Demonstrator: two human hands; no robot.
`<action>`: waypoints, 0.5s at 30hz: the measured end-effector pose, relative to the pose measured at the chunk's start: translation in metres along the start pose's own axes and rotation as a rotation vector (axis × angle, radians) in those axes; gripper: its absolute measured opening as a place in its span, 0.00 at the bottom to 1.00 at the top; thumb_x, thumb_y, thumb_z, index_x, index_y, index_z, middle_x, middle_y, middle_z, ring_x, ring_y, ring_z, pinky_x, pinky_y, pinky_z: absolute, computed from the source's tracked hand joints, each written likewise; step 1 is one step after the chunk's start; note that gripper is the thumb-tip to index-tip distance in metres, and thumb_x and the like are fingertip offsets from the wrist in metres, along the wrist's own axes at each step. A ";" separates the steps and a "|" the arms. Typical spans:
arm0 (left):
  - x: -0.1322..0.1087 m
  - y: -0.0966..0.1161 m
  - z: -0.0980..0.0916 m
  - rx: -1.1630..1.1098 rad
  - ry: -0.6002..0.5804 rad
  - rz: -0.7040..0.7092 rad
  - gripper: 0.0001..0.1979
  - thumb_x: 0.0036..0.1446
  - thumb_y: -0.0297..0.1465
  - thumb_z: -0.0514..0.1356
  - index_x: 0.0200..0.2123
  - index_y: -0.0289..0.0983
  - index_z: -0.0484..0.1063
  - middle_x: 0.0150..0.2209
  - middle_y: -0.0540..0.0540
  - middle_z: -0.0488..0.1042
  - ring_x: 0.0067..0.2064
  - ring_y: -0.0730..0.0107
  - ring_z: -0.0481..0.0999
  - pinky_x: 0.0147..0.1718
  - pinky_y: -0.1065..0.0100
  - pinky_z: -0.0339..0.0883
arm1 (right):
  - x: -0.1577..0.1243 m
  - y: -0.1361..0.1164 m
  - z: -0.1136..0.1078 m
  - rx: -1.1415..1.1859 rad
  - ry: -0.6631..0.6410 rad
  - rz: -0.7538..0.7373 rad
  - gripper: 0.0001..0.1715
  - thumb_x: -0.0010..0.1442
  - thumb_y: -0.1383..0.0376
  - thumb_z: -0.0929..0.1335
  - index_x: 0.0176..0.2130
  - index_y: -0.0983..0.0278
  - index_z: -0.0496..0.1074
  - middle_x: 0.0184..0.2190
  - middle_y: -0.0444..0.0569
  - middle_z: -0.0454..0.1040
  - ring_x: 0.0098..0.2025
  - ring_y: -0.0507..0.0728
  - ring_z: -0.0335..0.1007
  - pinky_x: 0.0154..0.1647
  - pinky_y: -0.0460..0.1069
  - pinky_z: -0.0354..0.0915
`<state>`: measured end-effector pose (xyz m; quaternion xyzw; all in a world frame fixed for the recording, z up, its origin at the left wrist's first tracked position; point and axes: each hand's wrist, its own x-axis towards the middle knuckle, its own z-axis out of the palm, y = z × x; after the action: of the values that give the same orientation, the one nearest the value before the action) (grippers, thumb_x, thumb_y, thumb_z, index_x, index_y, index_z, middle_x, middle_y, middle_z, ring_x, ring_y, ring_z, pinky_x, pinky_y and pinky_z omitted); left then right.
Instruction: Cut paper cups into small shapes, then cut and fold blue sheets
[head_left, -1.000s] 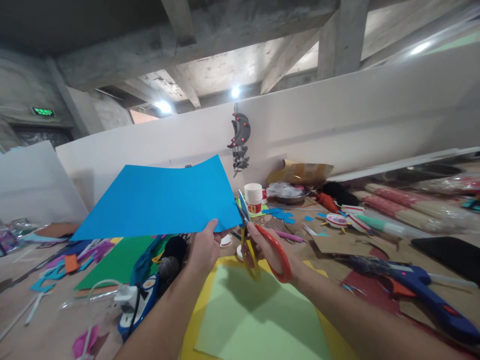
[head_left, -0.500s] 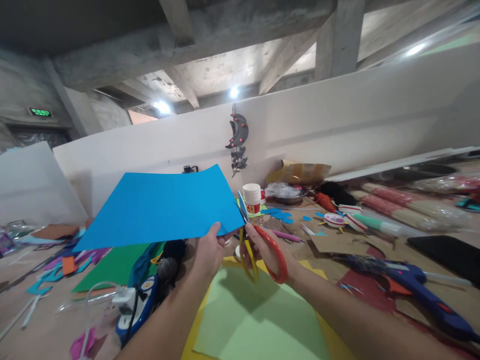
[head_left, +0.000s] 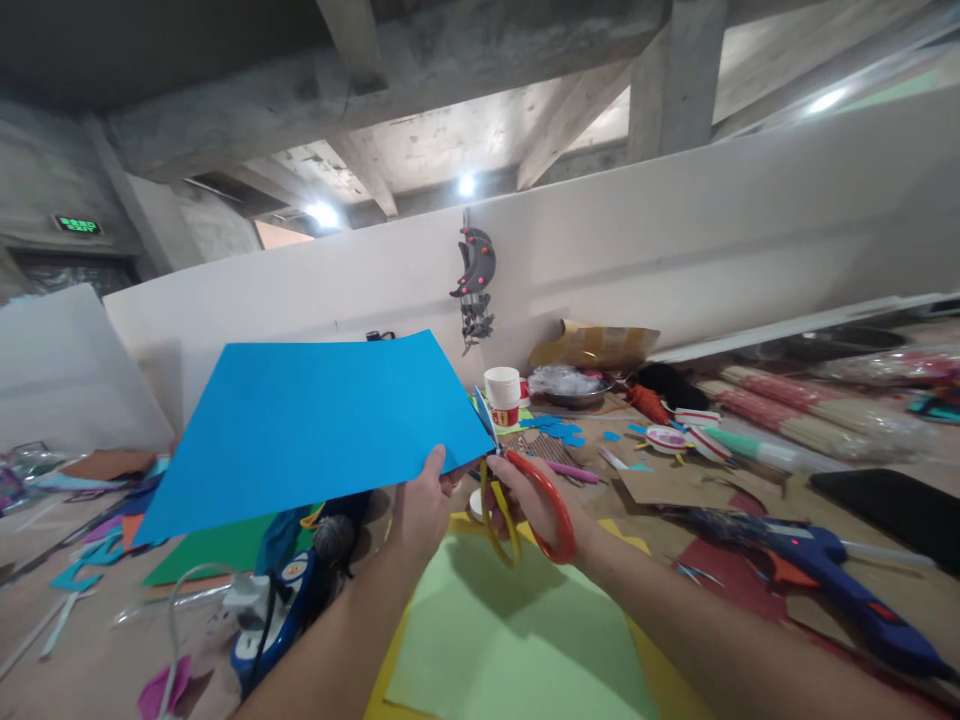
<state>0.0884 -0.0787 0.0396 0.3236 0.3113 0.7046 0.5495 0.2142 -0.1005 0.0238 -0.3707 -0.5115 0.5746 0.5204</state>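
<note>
My left hand [head_left: 424,505] pinches the near edge of a large blue sheet of paper [head_left: 315,425], which is held up above the table. Closed around a pair of scissors [head_left: 556,505] with one red and one yellow handle is my right hand [head_left: 525,490]. The scissor blades point away from me along the right edge of the sheet, and a narrow blue strip stands beside them. Both hands are close together. Below them lies a pale green sheet [head_left: 517,630] on top of yellow paper [head_left: 671,670].
Paper cups [head_left: 503,392] and blue paper scraps [head_left: 551,430] sit beyond the scissors. A blue glue gun [head_left: 832,560] and a black phone-like slab [head_left: 885,510] lie at right. At left are a power strip [head_left: 281,620], green paper [head_left: 214,550] and a grey yarn ball [head_left: 333,538].
The blue sheet's left end has dipped and shifted slightly left and toward me. My two hands have hardly moved, and both keep their hold.
</note>
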 end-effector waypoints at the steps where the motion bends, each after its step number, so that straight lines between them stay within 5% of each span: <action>1: 0.000 0.000 0.000 0.001 -0.001 0.015 0.22 0.53 0.23 0.60 0.52 0.41 0.69 0.43 0.44 0.79 0.41 0.62 0.80 0.46 0.57 0.74 | -0.001 -0.001 0.001 0.010 0.006 0.006 0.22 0.57 0.49 0.64 0.25 0.64 0.65 0.19 0.45 0.70 0.16 0.51 0.65 0.15 0.46 0.64; 15: 0.004 -0.003 -0.003 -0.067 -0.051 -0.037 0.16 0.56 0.23 0.58 0.49 0.37 0.70 0.40 0.43 0.79 0.44 0.61 0.79 0.47 0.56 0.73 | -0.005 -0.007 0.003 0.021 0.055 0.068 0.23 0.55 0.46 0.66 0.26 0.62 0.63 0.14 0.41 0.66 0.12 0.49 0.60 0.11 0.43 0.58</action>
<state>0.0867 -0.0748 0.0358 0.3172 0.2791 0.6959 0.5807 0.2142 -0.1064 0.0305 -0.3982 -0.4782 0.5866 0.5183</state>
